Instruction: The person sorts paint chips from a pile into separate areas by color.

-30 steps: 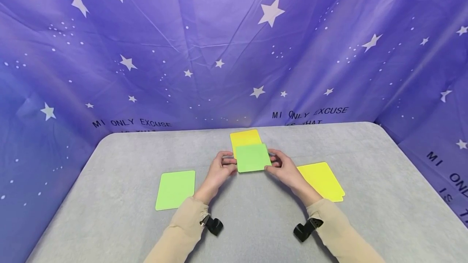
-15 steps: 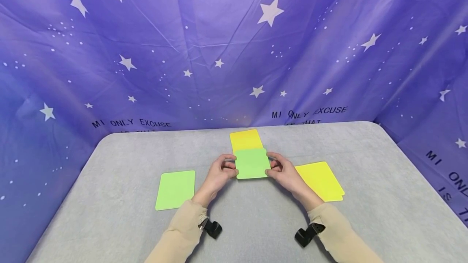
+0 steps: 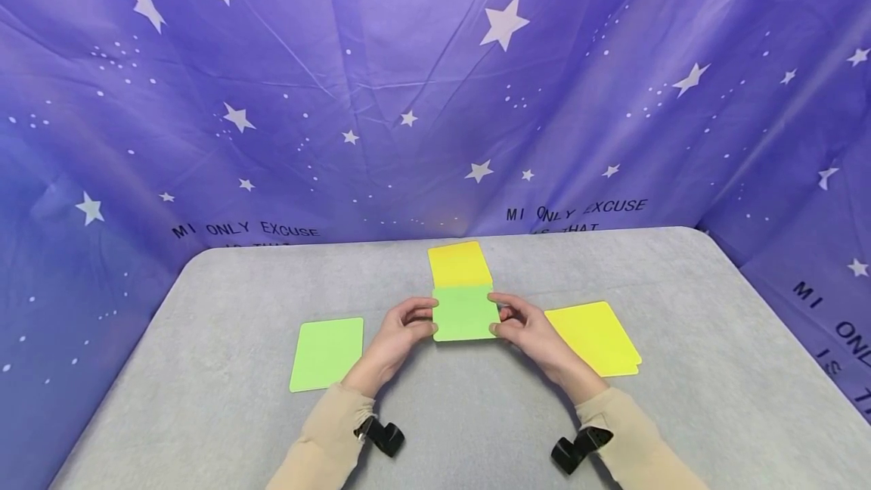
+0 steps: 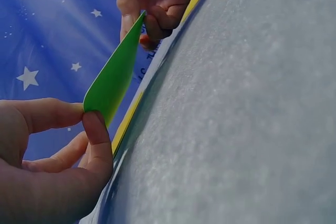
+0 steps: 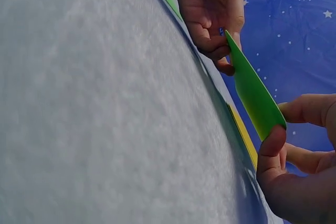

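A thin green square card (image 3: 466, 314) with rounded corners is held between both hands at mid-table, raised above the surface as both wrist views show. My left hand (image 3: 395, 340) pinches its left edge between thumb and index finger. At the opposite edge, my right hand (image 3: 537, 337) pinches it the same way. In the left wrist view the green card (image 4: 114, 80) appears nearly edge-on, slightly bowed. Just behind it a yellow card (image 3: 460, 265) lies on the table, its near part hidden by the green one.
On the left lies another green card (image 3: 327, 354), partly near my left forearm. A small stack of yellow cards (image 3: 600, 340), slightly offset, sits to the right beside my right forearm. A purple star-patterned cloth (image 3: 381, 97) hangs behind the grey table (image 3: 224, 301).
Both hands have drawn the green card toward the body and slightly left. More of the yellow card behind it now shows. The other cards have stayed put.
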